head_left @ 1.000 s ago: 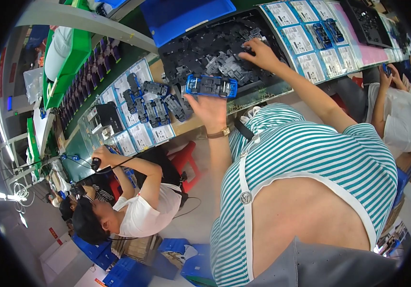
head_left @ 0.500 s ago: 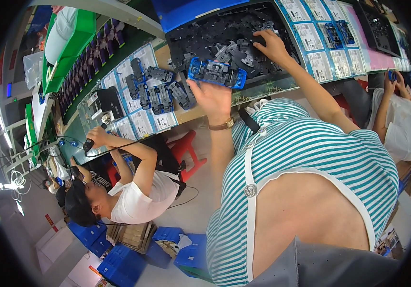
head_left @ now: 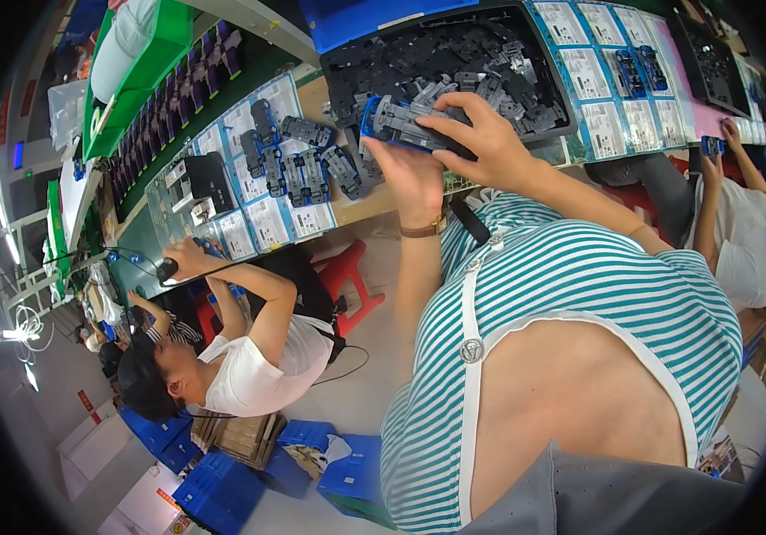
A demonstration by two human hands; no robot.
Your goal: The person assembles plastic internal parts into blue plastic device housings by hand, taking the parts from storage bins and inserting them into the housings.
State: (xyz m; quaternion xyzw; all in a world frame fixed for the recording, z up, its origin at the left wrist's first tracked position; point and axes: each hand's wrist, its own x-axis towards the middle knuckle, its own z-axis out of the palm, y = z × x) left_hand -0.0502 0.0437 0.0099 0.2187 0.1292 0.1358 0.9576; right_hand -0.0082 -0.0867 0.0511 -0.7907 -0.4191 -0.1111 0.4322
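Note:
Above the near edge of a black tray (head_left: 554,55), my left hand (head_left: 416,183) supports a blue toy car shell (head_left: 368,114), underside up. A grey-black chassis part (head_left: 401,122) lies on the shell. My right hand (head_left: 490,147) is curled over its right end, thumb and fingers on the part; my fingers hide much of that end. Loose dark plastic parts (head_left: 383,67) fill the tray behind my hands. To the left of my left hand, several dark car chassis (head_left: 305,176) stand on printed sheets.
Blue-edged printed sheets (head_left: 601,125) lie right of the tray, with two blue cars (head_left: 650,69) on them. On the left, a co-worker (head_left: 254,374) grips a black corded tool (head_left: 167,269). Another person (head_left: 740,236) at far right holds a small blue car. A red stool (head_left: 347,285) stands below.
My right hand has come from the parts in the tray down to the car shell in my left hand. A grey-black part now covers the shell's underside.

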